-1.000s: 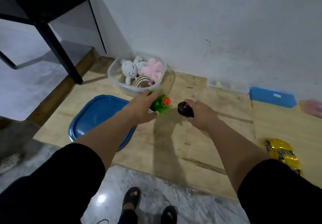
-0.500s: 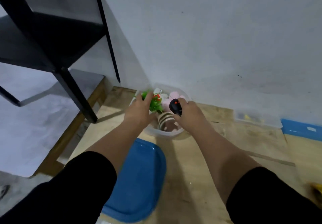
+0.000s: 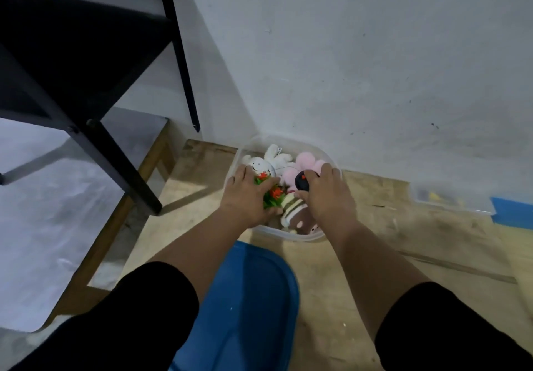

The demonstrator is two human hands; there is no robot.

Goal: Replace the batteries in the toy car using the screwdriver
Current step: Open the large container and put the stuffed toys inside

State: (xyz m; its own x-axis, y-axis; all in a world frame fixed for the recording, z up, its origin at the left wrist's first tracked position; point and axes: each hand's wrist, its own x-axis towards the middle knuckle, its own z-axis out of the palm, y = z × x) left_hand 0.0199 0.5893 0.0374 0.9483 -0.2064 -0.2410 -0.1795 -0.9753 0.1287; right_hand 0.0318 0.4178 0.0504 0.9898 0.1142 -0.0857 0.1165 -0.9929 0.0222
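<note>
Over the clear toy tub (image 3: pixel 291 236), left hand (image 3: pixel 245 197) grips a green plastic plant (image 3: pixel 271 194), right hand (image 3: pixel 326 194) clasps a black remote (image 3: pixel 302 181), seemingly stowing both.

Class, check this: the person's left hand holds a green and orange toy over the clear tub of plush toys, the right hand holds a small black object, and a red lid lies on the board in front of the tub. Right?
Not quite. The lid is blue, not red, as the head view shows. The rest holds: the left hand holds the green and orange toy over the clear tub, and the right hand holds the small black object.
</note>
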